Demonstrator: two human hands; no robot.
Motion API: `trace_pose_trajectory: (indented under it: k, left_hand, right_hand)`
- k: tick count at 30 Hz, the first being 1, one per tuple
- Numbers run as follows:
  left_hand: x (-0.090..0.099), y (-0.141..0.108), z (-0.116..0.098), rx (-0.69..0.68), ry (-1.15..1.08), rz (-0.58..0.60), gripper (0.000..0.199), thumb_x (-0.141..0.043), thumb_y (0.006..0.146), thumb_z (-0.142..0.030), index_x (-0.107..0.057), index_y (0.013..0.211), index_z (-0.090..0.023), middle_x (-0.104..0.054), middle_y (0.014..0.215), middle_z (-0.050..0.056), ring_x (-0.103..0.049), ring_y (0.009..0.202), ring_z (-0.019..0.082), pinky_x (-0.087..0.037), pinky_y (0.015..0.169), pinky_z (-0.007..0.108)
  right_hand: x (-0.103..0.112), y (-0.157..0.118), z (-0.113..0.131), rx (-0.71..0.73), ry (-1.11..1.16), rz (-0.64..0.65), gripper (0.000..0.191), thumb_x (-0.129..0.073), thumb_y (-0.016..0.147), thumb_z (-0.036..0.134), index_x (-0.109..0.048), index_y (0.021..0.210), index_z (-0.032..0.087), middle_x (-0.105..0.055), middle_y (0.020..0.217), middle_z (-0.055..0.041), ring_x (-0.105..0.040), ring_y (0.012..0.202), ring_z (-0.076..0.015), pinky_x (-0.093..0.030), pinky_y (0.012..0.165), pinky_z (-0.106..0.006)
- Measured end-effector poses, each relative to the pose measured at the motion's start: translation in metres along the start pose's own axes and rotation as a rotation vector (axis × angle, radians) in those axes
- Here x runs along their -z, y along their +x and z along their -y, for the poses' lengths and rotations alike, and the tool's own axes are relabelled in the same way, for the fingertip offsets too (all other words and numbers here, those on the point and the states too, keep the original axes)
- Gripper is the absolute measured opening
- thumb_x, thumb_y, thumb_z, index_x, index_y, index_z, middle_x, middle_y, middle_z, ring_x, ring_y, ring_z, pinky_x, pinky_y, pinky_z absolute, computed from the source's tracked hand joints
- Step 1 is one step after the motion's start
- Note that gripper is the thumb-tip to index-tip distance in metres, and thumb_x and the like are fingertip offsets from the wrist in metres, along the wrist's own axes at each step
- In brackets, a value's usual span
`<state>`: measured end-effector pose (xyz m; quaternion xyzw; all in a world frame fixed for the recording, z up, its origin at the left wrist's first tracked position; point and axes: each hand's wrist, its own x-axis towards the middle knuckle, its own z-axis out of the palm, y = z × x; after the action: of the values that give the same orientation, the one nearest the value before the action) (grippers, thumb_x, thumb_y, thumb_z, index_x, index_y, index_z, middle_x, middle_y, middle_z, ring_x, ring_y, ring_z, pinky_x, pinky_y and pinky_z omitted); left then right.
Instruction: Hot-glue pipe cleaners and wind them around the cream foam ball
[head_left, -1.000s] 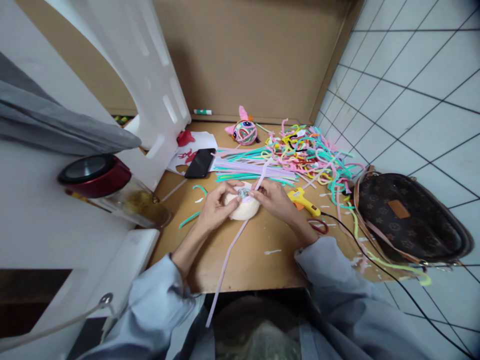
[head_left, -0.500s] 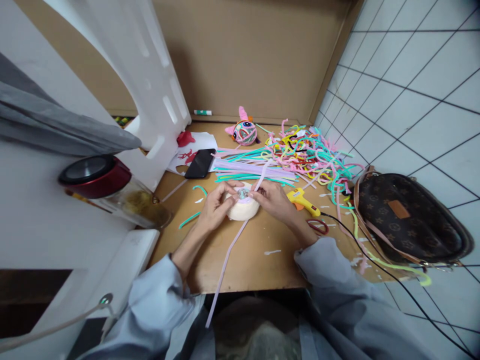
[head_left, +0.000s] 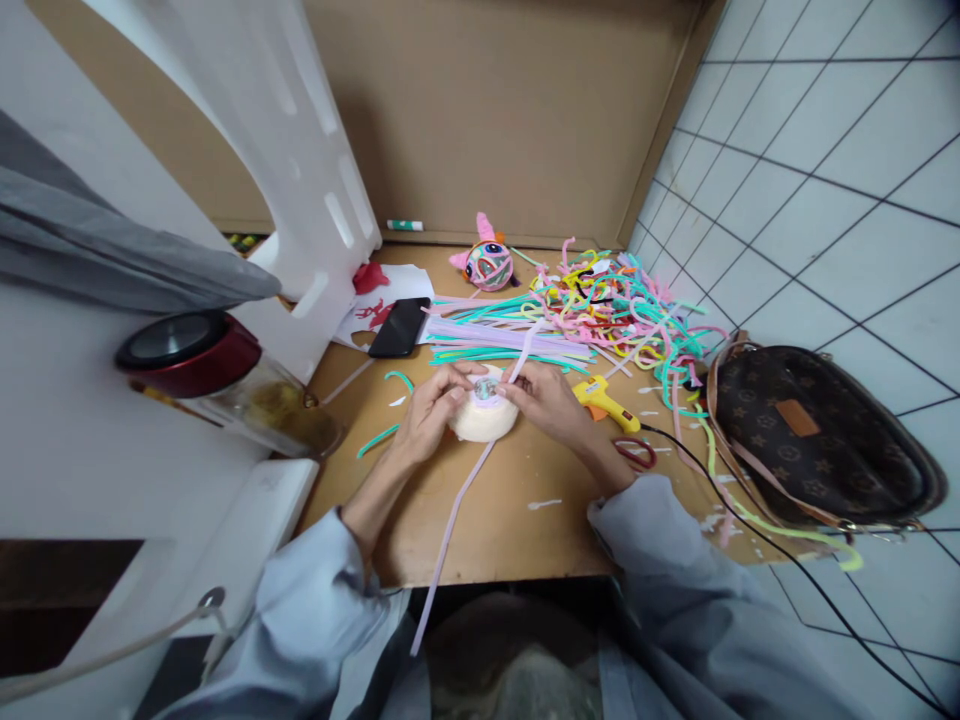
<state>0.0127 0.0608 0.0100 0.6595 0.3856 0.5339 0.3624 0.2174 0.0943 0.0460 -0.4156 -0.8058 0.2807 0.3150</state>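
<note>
A cream-white roll of tape (head_left: pixel 484 425) sits on the table in front of me, with something small and patterned in its centre. My left hand (head_left: pixel 435 408) is closed on its left rim, thumb and fingers at the hole. My right hand (head_left: pixel 546 398) pinches a lilac pipe cleaner (head_left: pixel 452 535) at the right edge of the hole. One end of this pipe cleaner points up past my right fingers; a long end emerges below the roll and hangs over the table's front edge. Whether it runs through the hole is hidden by my fingers.
Behind lie straight pipe cleaners (head_left: pixel 502 340), a tangled pile (head_left: pixel 622 310), a pink-eared toy head (head_left: pixel 489 262) and a phone (head_left: pixel 401 327). To the right are a yellow glue gun (head_left: pixel 609 402) with its cord, red scissor handles (head_left: pixel 635 453) and a brown handbag (head_left: pixel 817 430). A bottle (head_left: pixel 232 380) stands left.
My fingers shift very slightly at the roll's centre. Otherwise both hands, the roll and the lilac pipe cleaner stay in nearly the same place.
</note>
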Motion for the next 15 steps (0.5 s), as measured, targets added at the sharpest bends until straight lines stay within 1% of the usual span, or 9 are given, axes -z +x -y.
trace_pose_trajectory:
  k: [3, 7, 13, 15]
  left_hand:
    - [-0.0003, -0.0006, 0.0004, 0.001, 0.005, 0.001, 0.029, -0.056, 0.091, -0.048, -0.059, 0.086, -0.020, -0.072, 0.121, 0.014, -0.066, 0.115, 0.030, -0.051, 0.094, 0.045]
    - [-0.0006, -0.0014, 0.0023, 0.002, 0.006, 0.008, 0.025, -0.060, 0.092, -0.046, -0.059, 0.089, -0.021, -0.072, 0.124, 0.015, -0.066, 0.117, 0.029, -0.050, 0.098, 0.045]
    - [-0.0014, -0.0005, 0.0024, -0.042, 0.011, 0.007, 0.023, -0.060, 0.093, -0.043, -0.057, 0.089, -0.021, -0.071, 0.123, 0.016, -0.067, 0.115, 0.028, -0.050, 0.098, 0.045]
    - [-0.0016, -0.0001, 0.0008, -0.037, 0.023, 0.010, 0.022, -0.060, 0.092, -0.042, -0.057, 0.089, -0.021, -0.071, 0.123, 0.016, -0.067, 0.114, 0.028, -0.050, 0.099, 0.045]
  right_hand:
    - [-0.0003, -0.0002, 0.0000, -0.002, -0.003, -0.006, 0.008, -0.066, 0.087, 0.024, -0.067, 0.081, 0.018, -0.060, 0.071, 0.0010, -0.052, 0.069, -0.0143, -0.038, 0.068, -0.026]
    - [-0.0005, -0.0004, 0.0001, -0.005, 0.005, -0.007, 0.008, -0.065, 0.087, 0.024, -0.067, 0.081, 0.018, -0.060, 0.071, 0.0006, -0.052, 0.069, -0.0145, -0.037, 0.067, -0.026]
    - [0.0001, 0.0003, 0.0018, -0.016, 0.006, 0.001, 0.008, -0.065, 0.086, 0.023, -0.067, 0.080, 0.017, -0.059, 0.070, 0.0012, -0.051, 0.068, -0.0143, -0.037, 0.068, -0.026]
    - [0.0005, 0.0003, 0.0027, -0.017, 0.007, 0.004, 0.008, -0.064, 0.087, 0.023, -0.067, 0.081, 0.017, -0.058, 0.070, 0.0012, -0.051, 0.068, -0.0143, -0.037, 0.069, -0.027]
